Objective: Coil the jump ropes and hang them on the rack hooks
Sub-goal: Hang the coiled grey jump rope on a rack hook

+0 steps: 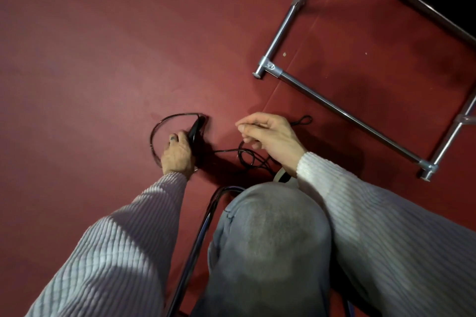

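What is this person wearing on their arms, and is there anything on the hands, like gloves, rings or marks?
Both arms are in long sleeves of a pale, ribbed knit fabric that reach the wrists. The left sleeve looks greyish-lilac in shadow, the right sleeve whiter in the light. The hands are bare, with no gloves. The left hand has a small dark mark on one finger; the right hand shows none.

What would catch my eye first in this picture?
Two hands low over a red floor: the left hand grips a black jump rope handle, its cord arcing in a loop, and the right hand pinches a thin cord above a loose tangle. A shiny metal rack frame stands upper right.
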Motion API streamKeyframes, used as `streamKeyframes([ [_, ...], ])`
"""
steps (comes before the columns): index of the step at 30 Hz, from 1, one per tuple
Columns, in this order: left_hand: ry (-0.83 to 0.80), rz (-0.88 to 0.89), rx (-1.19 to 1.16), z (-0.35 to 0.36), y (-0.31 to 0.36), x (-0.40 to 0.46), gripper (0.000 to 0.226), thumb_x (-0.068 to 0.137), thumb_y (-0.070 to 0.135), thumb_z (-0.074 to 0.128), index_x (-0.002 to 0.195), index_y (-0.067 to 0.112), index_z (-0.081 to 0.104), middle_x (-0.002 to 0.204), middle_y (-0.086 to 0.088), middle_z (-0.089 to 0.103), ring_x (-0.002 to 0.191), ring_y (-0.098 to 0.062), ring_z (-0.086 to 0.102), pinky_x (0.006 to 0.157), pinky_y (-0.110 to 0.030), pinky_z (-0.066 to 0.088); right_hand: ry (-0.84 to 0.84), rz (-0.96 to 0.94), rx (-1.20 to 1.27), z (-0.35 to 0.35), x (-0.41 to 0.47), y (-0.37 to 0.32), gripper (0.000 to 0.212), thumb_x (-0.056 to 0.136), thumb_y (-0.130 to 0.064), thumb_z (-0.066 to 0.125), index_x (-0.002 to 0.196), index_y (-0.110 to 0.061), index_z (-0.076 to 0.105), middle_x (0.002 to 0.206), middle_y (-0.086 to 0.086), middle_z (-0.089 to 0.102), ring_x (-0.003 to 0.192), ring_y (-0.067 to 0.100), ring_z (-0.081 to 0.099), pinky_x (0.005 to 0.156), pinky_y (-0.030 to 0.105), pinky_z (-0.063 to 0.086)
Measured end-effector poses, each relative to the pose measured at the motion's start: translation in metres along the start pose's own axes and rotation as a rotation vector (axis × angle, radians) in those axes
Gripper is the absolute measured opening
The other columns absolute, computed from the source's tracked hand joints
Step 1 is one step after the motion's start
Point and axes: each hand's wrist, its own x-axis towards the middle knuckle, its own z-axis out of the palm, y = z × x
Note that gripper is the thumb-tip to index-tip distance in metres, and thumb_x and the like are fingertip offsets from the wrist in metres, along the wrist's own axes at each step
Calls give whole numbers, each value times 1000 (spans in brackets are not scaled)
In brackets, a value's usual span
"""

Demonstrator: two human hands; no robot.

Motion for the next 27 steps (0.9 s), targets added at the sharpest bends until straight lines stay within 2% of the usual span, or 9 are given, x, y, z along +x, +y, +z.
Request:
streamKeyframes([
  [4,101,-54,-608,-26,26,-20,20,94,13,44,109,4,52,105,-21,59,89,-40,61,81,-54,51,46,31,-28,1,-5,-8,11,96,-15,66,100,-15,76,79,-2,70,70,6,63,62,19,49],
  [7,-9,-115,-1067,-62,49,-44,17,98,12,51,112,9,59,91,-5,62,85,-24,62,90,-52,56,38,42,-85,3,-22,-22,10,99,-18,62,98,-19,72,80,-2,69,69,7,62,62,19,49],
  [12,-108,38,-1396,-148,105,-97,17,102,1,50,99,15,58,89,-3,57,89,-21,57,89,-40,52,71,-58,-181,-7,-78,-48,10,99,-18,61,102,-17,71,87,-1,74,78,9,69,68,17,52],
  [14,-99,179,-1400,-185,127,-123,17,100,-1,49,94,13,54,87,-4,54,88,-21,56,88,-39,53,125,-118,-157,-14,-112,-62,7,94,-22,67,100,-24,69,93,-1,74,85,10,70,74,20,53],
  [18,-125,370,-1394,-235,161,-165,12,102,2,49,101,13,53,85,-3,55,83,-18,59,85,-40,56,208,-231,-162,-20,-156,-91,27,87,-24,75,111,-23,63,100,-5,72,97,12,68,95,32,51],
  [21,-94,557,-1341,-276,177,-219,10,100,8,54,98,17,57,90,-4,64,88,-23,66,84,-42,56,256,-378,-189,-25,-204,-115,17,90,-27,71,105,-20,66,89,-1,74,84,15,67,79,31,47],
  [23,-15,628,-1199,-298,178,-244,6,94,21,56,98,22,61,95,-7,71,92,-27,72,84,-45,57,368,-435,-334,-28,-236,-128,15,97,-31,62,107,-20,64,81,-5,69,77,16,61,65,28,43],
  [24,21,640,-1095,-306,176,-250,11,90,26,53,96,23,61,93,-7,73,87,-27,73,80,-46,58,429,-431,-427,-30,-248,-132,21,101,-33,55,118,-22,61,89,-3,69,83,21,61,66,32,43],
  [27,103,633,-581,-337,157,-274,9,90,22,49,91,21,58,78,-5,73,64,-23,73,69,-42,63,562,-353,-687,-43,-290,-140,56,106,-32,41,158,-18,24,123,19,65,114,40,60,87,39,43],
])
